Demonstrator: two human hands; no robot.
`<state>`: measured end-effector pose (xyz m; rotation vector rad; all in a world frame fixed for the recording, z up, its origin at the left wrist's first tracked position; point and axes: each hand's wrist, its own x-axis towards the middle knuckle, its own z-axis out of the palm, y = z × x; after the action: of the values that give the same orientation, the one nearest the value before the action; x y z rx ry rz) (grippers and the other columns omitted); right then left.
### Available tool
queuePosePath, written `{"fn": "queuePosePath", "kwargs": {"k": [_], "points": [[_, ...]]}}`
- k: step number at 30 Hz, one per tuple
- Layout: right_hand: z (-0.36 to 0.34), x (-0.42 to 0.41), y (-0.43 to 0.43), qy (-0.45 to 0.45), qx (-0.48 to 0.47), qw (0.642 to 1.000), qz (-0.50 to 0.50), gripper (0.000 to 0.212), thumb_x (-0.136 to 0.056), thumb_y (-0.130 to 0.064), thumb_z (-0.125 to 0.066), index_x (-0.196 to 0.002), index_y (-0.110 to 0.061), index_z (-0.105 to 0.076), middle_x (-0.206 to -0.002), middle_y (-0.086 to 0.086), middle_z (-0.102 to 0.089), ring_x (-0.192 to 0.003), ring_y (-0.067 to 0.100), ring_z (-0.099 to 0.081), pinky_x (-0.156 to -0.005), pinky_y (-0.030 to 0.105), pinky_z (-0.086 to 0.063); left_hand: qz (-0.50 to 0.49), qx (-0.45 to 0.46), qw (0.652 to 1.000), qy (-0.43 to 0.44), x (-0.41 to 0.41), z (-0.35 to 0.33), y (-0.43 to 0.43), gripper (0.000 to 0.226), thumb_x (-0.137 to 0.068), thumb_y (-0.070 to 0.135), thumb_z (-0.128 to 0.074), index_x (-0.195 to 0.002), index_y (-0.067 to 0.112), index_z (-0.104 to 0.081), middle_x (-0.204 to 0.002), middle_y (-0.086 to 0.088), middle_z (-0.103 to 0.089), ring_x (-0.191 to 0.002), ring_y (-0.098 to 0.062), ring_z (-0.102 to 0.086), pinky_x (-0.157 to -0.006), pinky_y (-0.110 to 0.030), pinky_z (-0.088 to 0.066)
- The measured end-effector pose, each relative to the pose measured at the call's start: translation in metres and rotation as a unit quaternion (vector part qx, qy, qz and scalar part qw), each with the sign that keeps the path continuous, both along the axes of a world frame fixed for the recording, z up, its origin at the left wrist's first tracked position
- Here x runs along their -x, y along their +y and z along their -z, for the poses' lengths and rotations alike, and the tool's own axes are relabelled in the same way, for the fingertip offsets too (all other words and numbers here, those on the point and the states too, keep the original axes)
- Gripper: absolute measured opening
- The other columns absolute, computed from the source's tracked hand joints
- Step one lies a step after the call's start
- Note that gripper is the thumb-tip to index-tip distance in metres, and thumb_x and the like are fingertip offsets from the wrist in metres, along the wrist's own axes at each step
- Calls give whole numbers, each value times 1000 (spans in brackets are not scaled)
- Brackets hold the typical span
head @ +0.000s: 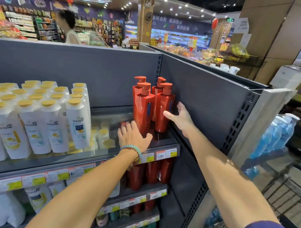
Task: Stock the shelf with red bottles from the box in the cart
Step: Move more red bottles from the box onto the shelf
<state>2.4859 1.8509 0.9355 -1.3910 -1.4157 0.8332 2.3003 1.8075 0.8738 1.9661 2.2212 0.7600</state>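
Observation:
Several red pump bottles [143, 111] stand upright in two rows at the right end of the top shelf [163, 143], against the dark side panel. My left hand [133, 136], fingers spread, lies flat on the shelf at the foot of the front-left bottle. My right hand [179, 114] is open with straight fingers beside the front-right bottle [164, 107], thumb near its side. Neither hand grips anything. More red bottles [149, 172] stand on the shelf below.
White Pantene bottles [45, 118] with yellow caps fill the top shelf's left part, leaving a gap before the red ones. A wire cart [286, 191] and blue bottles [275, 135] are at the right. A person [72, 28] stands beyond the shelving.

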Motion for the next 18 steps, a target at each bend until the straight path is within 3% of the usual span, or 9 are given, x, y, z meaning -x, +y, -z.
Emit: {"fn": "queuePosePath", "kwargs": {"k": [4, 12, 18], "points": [[-3, 1, -33, -39, 1, 999, 15, 102, -85, -34, -78, -160, -17, -11, -167, 4, -15, -153, 21, -18, -123, 41, -21, 31, -44, 999, 8, 2, -15, -14, 81, -75, 60, -45, -140, 13, -31, -146, -12, -37, -138, -32, -27, -115, -49, -18], [1, -4, -131, -77, 5, 997, 11, 94, -91, -37, -71, -161, -17, -10, -167, 1, -15, -153, 16, -17, -123, 36, -19, 111, -82, 990, -5, -9, -36, -77, 83, -83, 54, -48, -149, 14, -19, -156, -11, -22, -144, -27, -18, -119, -43, -13], [23, -39, -242, -102, 34, 994, 16, 85, -93, -42, -67, -159, -17, -20, -164, 0, -25, -151, 17, -25, -120, 33, -24, 207, -129, 969, -44, -51, -34, -157, 80, -82, 45, -59, -148, 14, -26, -152, -8, -33, -142, -23, -27, -115, -39, -24]]}}
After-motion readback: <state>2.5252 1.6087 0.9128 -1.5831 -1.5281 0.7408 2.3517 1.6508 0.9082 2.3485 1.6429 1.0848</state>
